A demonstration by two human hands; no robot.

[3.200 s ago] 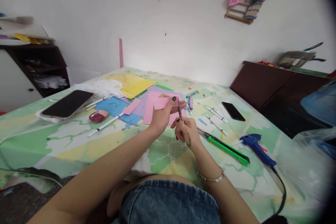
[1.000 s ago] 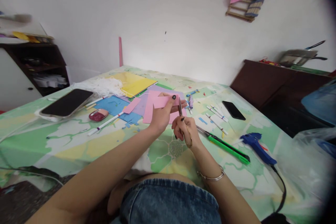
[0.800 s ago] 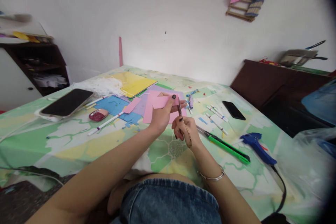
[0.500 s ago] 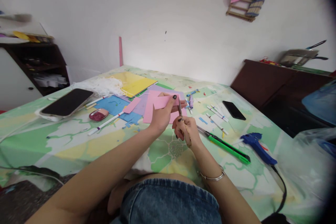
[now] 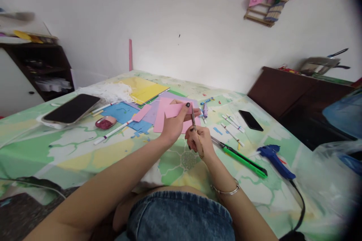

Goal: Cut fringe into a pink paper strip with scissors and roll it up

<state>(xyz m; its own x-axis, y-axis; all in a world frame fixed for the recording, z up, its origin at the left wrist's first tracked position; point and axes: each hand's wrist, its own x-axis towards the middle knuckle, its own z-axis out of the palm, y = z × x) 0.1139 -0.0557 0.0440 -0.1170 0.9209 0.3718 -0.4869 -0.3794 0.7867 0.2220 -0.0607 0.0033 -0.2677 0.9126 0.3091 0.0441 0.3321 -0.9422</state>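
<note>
My left hand pinches a small piece of pink paper between thumb and fingers. The scissors are in my right hand, fingers wrapped round the gold handle, blades pointing up at the right end of that paper. Beneath the hands lies a larger pink sheet, on top of a purple sheet. Left of these rest blue paper and a small pink strip.
A green cutter and a blue glue gun lie to the right. White pens and a black phone are behind them. At left are a larger phone, white string and a yellow sheet.
The view has shifted slightly. Both hands keep nearly the same pose, with the scissors still at the edge of the small pink paper.
</note>
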